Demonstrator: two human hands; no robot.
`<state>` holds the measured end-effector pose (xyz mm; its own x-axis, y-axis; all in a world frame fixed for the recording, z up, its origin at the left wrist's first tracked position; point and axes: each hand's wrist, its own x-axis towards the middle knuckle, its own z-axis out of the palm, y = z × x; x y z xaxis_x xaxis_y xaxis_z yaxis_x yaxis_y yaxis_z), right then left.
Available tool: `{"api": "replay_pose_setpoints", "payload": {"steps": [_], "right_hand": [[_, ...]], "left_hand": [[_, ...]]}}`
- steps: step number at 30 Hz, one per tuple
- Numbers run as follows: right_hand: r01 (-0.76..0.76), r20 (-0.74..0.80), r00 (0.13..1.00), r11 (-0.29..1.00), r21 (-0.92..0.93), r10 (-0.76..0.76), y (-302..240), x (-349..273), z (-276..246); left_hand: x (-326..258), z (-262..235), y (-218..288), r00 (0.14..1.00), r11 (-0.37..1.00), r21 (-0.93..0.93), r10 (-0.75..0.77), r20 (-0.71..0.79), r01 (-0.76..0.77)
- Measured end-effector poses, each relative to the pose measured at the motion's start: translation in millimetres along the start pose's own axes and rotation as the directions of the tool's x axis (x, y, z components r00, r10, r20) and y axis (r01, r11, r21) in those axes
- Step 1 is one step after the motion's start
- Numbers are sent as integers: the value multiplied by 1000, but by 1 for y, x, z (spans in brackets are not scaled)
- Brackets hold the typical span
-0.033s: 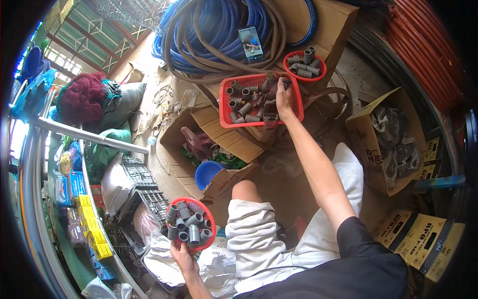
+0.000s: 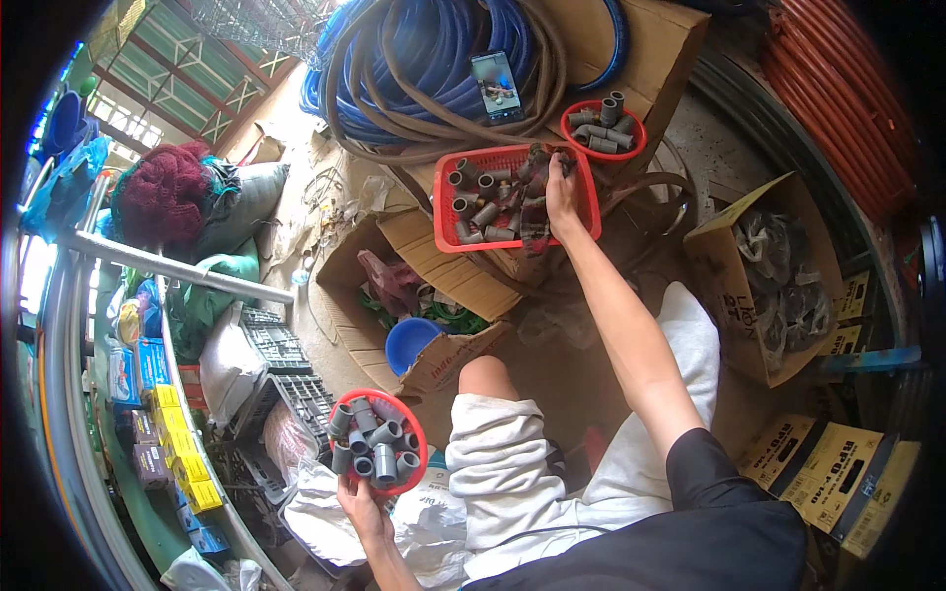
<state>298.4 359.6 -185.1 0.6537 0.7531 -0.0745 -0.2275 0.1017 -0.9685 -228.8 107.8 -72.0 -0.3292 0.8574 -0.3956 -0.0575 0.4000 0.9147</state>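
Observation:
My left hand point(image 2: 363, 504) grips the lower rim of a small round red basket point(image 2: 422, 443), holding it off to the left of my knee. Grey pipe fittings point(image 2: 384, 461), mostly short sockets with some elbows, fill it. My right hand point(image 2: 562, 189) reaches over the right end of a rectangular red basket point(image 2: 441, 209). Its fingers are curled round something dark, partly hidden by the hand itself. Dark pieces point(image 2: 535, 222) lie beneath it, too blurred to name, and looser grey fittings point(image 2: 483, 215) are spread over the left half.
Behind the baskets lie a coiled blue hose point(image 2: 434, 59), a phone point(image 2: 496, 87) and another round red basket of fittings point(image 2: 636, 148). An opened carton point(image 2: 453, 360) holds a blue bowl point(image 2: 412, 345). On the right stand a carton of bagged parts point(image 2: 714, 286) and orange pipe coils point(image 2: 828, 98).
The dark pieces under and beside my right hand have shifted slightly within the rectangular basket. My left hand and the round basket stay where they were.

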Motion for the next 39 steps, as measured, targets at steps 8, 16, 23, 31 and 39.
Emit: {"api": "replay_pose_setpoints", "payload": {"steps": [8,16,23,31,39], "right_hand": [[-104,118,989,987,127,89,18,24,-19],[-102,-137,989,944,-313,61,-51,-36,1],[-165,-30,965,514,-842,260,-56,-26,-14],[-594,292,763,804,-38,577,-55,-29,-36],[-438,70,890,887,-149,451,-39,-20,-41]], "left_hand": [[-3,13,9,997,1000,27,-14,75,12],[-1,16,9,999,1000,-8,16,38,-16],[-10,24,13,985,997,53,47,168,-56],[-22,19,17,992,999,-39,-6,127,11],[-16,28,11,991,998,-69,-3,137,12]]}}
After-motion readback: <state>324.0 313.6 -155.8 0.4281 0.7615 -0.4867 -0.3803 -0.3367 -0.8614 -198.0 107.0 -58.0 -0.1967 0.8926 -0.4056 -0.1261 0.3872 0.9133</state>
